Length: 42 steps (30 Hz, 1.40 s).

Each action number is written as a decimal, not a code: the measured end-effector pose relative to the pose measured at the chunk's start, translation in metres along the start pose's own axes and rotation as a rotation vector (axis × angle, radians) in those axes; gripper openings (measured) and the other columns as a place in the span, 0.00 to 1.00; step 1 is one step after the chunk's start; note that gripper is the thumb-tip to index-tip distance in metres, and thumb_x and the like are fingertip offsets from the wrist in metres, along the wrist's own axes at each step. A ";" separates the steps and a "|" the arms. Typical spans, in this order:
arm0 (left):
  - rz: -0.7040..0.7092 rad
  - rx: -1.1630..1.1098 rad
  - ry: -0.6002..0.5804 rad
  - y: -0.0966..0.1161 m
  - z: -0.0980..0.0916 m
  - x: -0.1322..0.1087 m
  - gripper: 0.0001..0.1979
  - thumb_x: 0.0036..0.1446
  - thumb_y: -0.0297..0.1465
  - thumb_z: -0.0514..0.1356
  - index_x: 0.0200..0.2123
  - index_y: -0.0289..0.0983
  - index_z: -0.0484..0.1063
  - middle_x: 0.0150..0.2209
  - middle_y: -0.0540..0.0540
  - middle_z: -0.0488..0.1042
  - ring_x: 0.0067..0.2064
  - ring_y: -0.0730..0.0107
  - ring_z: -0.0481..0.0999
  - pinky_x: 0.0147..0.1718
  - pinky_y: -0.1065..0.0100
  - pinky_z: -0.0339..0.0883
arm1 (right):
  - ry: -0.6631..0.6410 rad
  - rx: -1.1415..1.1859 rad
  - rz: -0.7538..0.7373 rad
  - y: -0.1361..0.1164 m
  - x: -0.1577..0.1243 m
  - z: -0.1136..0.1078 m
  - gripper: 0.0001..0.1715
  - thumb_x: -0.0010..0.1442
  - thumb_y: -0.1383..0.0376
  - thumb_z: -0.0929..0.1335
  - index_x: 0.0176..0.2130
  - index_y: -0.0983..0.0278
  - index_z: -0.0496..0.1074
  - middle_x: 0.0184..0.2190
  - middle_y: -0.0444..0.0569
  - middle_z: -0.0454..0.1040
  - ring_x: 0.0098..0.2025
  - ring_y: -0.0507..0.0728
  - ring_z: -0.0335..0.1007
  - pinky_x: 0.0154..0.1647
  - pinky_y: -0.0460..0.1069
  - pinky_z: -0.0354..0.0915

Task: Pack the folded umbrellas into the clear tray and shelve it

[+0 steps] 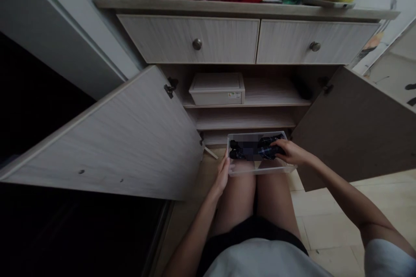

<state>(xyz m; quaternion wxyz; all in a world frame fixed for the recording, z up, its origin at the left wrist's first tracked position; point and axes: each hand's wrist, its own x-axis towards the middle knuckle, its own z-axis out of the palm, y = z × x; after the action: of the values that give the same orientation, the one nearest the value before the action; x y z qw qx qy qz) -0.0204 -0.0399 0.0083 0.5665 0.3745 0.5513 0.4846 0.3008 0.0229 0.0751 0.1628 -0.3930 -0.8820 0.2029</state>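
- Left hand (222, 174): fingers together, clamped on the left edge of the clear plastic tray (261, 170), steadying it.
- Right hand (288, 151): fingers together on the dark plaid bundle (267, 148), inside the tray's right edge.

The picture is dim, nearly black from seven to ten o'clock, brighter on floor tiles (328, 220) at four; pixelation blurs the clear plastic tray's (260, 169) middle.

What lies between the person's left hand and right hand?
The head view shows a clear plastic tray between the left hand and right hand, containing a dark plaid item.
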 end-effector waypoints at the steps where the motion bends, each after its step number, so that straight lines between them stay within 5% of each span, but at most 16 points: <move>1: 0.000 0.008 -0.002 0.000 0.000 0.000 0.40 0.58 0.54 0.61 0.69 0.44 0.61 0.65 0.42 0.68 0.50 0.54 0.80 0.49 0.59 0.75 | -0.003 -0.004 -0.011 0.002 0.002 0.004 0.21 0.58 0.69 0.69 0.52 0.67 0.72 0.48 0.61 0.77 0.51 0.64 0.74 0.53 0.59 0.70; 13: 0.004 0.066 -0.017 0.005 -0.005 -0.001 0.40 0.56 0.56 0.62 0.67 0.47 0.64 0.67 0.43 0.66 0.47 0.55 0.82 0.47 0.60 0.75 | 0.000 -0.125 -0.032 0.009 0.012 0.021 0.21 0.54 0.73 0.69 0.48 0.65 0.69 0.45 0.57 0.72 0.47 0.62 0.69 0.49 0.55 0.66; 21: 0.001 0.050 0.006 0.006 -0.003 -0.003 0.37 0.57 0.54 0.62 0.66 0.46 0.67 0.65 0.43 0.69 0.48 0.55 0.82 0.45 0.62 0.76 | -0.144 -0.560 0.051 -0.018 0.022 0.022 0.12 0.59 0.69 0.68 0.45 0.66 0.71 0.43 0.59 0.73 0.46 0.65 0.69 0.47 0.56 0.61; 25: -0.021 0.019 0.018 0.004 -0.003 -0.002 0.36 0.57 0.53 0.62 0.65 0.45 0.67 0.65 0.41 0.69 0.47 0.57 0.82 0.46 0.62 0.75 | -0.216 -0.507 0.039 -0.019 0.026 0.012 0.21 0.57 0.63 0.72 0.49 0.66 0.71 0.46 0.60 0.74 0.48 0.65 0.71 0.48 0.55 0.63; 29: -0.042 0.035 0.023 0.002 -0.005 0.000 0.37 0.56 0.54 0.63 0.65 0.44 0.68 0.60 0.40 0.74 0.47 0.55 0.82 0.45 0.61 0.76 | -0.065 -0.265 0.086 0.018 0.043 -0.025 0.31 0.59 0.55 0.71 0.59 0.63 0.67 0.46 0.55 0.75 0.47 0.61 0.73 0.47 0.52 0.66; 33: -0.035 0.029 0.015 0.002 -0.005 0.002 0.37 0.55 0.54 0.63 0.64 0.44 0.69 0.59 0.40 0.75 0.47 0.55 0.82 0.44 0.62 0.76 | 0.242 -0.431 0.487 0.083 0.078 -0.081 0.27 0.64 0.58 0.66 0.59 0.65 0.67 0.54 0.62 0.71 0.54 0.66 0.69 0.52 0.55 0.66; 37: -0.049 0.016 0.019 0.003 -0.004 0.003 0.39 0.53 0.56 0.64 0.63 0.42 0.70 0.59 0.39 0.75 0.47 0.55 0.82 0.44 0.62 0.76 | 0.308 -0.524 0.891 0.144 0.108 -0.122 0.30 0.64 0.63 0.66 0.61 0.75 0.64 0.59 0.73 0.64 0.60 0.72 0.63 0.55 0.60 0.63; 42: -0.065 0.021 0.045 0.002 -0.005 0.003 0.43 0.48 0.61 0.64 0.59 0.39 0.73 0.52 0.36 0.79 0.50 0.49 0.81 0.47 0.58 0.75 | 0.333 -0.396 1.137 0.192 0.128 -0.138 0.30 0.64 0.69 0.64 0.63 0.76 0.63 0.59 0.74 0.63 0.61 0.70 0.62 0.57 0.60 0.62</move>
<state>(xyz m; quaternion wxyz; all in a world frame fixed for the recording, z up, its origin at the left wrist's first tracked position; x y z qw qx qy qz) -0.0256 -0.0370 0.0085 0.5654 0.3513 0.5810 0.4683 0.4013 0.2683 0.1175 0.0888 -0.8501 -0.5184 0.0262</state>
